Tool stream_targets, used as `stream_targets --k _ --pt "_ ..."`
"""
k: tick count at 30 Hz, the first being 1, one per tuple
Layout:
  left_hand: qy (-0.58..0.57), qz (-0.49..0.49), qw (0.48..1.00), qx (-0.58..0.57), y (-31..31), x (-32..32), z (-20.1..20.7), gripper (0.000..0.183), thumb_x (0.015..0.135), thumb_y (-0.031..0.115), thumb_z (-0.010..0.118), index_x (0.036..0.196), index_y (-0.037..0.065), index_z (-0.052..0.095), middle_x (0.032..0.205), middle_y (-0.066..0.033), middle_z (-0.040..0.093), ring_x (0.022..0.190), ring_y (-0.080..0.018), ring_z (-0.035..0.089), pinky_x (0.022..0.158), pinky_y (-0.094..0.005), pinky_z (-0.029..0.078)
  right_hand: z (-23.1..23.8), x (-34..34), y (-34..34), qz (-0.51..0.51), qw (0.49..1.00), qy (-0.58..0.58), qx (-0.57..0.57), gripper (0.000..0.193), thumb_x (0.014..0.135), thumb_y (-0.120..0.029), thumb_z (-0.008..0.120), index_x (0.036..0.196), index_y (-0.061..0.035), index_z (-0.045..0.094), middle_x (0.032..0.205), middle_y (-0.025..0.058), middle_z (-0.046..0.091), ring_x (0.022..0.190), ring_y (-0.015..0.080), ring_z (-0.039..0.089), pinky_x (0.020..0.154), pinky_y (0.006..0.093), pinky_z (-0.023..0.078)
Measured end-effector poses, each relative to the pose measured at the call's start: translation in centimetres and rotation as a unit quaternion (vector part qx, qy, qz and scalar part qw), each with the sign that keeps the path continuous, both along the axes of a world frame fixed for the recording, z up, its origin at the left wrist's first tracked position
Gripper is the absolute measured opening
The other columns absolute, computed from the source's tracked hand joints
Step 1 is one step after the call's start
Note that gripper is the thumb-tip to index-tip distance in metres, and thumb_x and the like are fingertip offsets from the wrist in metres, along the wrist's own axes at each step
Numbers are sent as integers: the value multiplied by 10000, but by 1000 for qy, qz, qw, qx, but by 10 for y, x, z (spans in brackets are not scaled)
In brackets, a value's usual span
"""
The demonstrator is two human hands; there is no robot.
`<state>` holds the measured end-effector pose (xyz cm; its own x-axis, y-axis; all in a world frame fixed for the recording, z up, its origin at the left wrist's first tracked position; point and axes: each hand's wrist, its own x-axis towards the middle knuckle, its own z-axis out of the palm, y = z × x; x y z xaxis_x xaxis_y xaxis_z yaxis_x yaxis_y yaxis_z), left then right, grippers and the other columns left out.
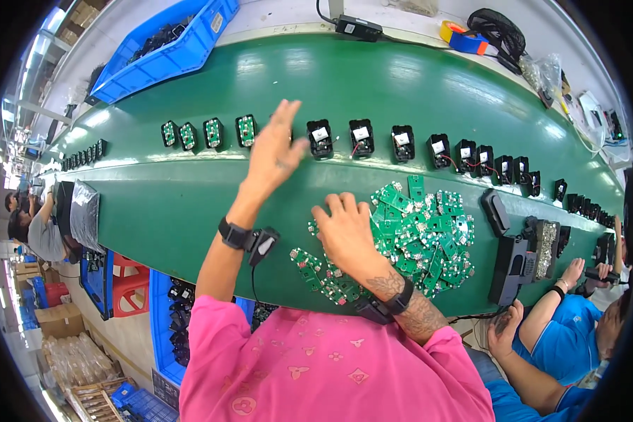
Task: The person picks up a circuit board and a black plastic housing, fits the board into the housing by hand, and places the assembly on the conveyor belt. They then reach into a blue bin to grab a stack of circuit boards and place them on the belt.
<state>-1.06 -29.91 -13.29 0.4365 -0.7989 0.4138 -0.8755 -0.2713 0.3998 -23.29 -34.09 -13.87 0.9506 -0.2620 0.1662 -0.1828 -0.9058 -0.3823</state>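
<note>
My left hand (278, 148) reaches over the row in the middle of the green bench, fingers stretched out with nothing visible in them. It hides most of one spot in the row. Just left of it is a black housing (246, 131) with a green circuit board inside. To its right stands an open black housing (320, 139) with a white part inside and no green board. My right hand (344, 232) rests at the left edge of a heap of green circuit boards (418, 235), fingers spread and slightly bent. Whether its fingertips touch a board is hard to see.
More housings (439, 150) continue rightward, some joined by red wires. A blue crate (165, 53) of dark parts stands at the back left. Right of the heap are a black device (511, 269) and a black oval case (495, 212). A co-worker in blue (563, 344) sits at right.
</note>
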Motion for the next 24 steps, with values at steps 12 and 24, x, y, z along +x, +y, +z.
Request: stream_targets --k 12,24 --pt "138 -7 990 -39 -3 -24 -22 629 791 272 807 1348 85 582 1312 -150 514 1039 -301 646 872 -367 541 6 15 -21 73 997 -18 13 116 772 -44 665 887 -41 646 917 112 611 859 312 601 739 437 500" --pt "574 -9 785 -231 58 -124 -17 173 902 61 637 1012 -36 728 1337 -65 490 815 -62 558 614 -208 424 38 -42 -51 -121 747 -80 648 140 977 -145 623 899 -36 583 654 9 616 499 23 484 441 170 341"
